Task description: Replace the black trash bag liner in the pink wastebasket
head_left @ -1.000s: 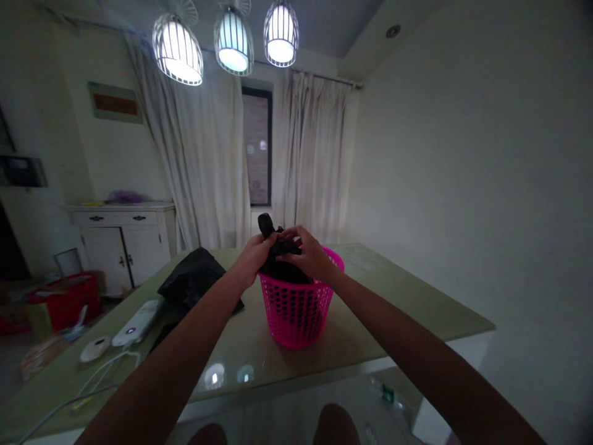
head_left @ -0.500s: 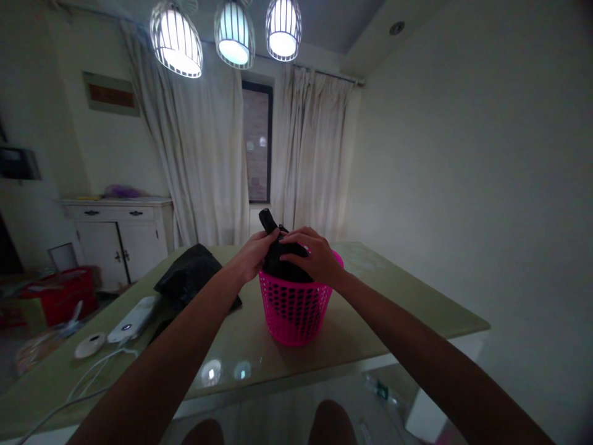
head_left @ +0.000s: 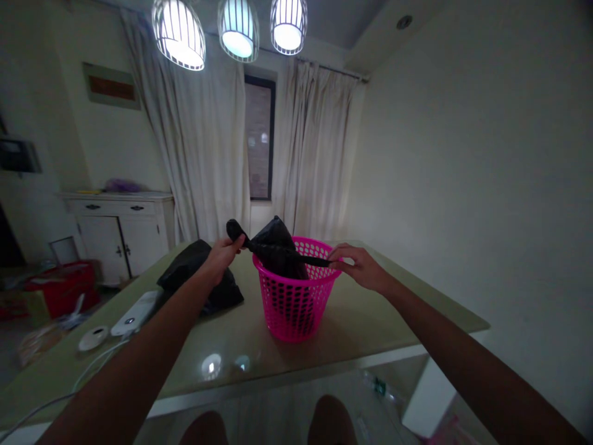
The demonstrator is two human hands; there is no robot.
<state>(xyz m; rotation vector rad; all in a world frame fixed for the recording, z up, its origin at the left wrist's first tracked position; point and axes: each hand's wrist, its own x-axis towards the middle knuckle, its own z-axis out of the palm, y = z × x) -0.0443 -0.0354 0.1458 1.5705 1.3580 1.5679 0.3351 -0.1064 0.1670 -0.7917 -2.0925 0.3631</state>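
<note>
So I've got both hands pinched shut on the black bag (head_left: 278, 247) sitting in the pink basket (head_left: 296, 303) mid-desk (head_left: 370, 309): left hand (head_left: 221, 254) gripping one twisted end, right hand (head_left: 359, 267) holding the other end at the rim.

A lived-in home is shown, most likely a dining room. A large glass-topped table (head_left: 361, 315) is set beneath three caged pendant lamps (head_left: 238, 28). A dark window (head_left: 259, 148) is flanked by long pale curtains (head_left: 319, 154), a white sideboard (head_left: 123, 225) is placed against the wall, and household clutter is left on the floor.
</note>
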